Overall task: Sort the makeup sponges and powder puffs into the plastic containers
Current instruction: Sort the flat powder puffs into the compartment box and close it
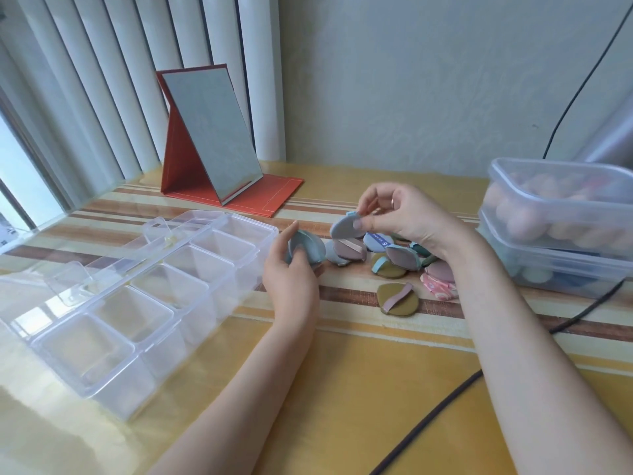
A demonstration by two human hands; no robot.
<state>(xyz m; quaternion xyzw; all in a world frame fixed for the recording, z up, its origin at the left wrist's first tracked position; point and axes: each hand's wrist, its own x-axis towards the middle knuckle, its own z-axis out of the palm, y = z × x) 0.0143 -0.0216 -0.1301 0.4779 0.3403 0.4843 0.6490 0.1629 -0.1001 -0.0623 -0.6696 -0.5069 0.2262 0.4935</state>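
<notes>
My left hand [291,269] grips a stack of grey-blue powder puffs [310,250] just right of the clear divided organiser [144,289], whose several compartments hold nothing and whose lids are flipped open. My right hand [404,214] pinches another grey-blue puff [344,226] by its edge, lifted above the pile. On the table below lies a loose pile of puffs [387,255] in mauve, blue and olive. An olive puff with a pink strap [399,299] lies nearest me, beside a pink patterned one [440,286].
Two stacked clear lidded tubs [561,228] at the right hold sponges and puffs. A red folding mirror [212,142] stands at the back. A dark cable [455,395] runs across the striped yellow tablecloth on my right. Vertical blinds hang at the left.
</notes>
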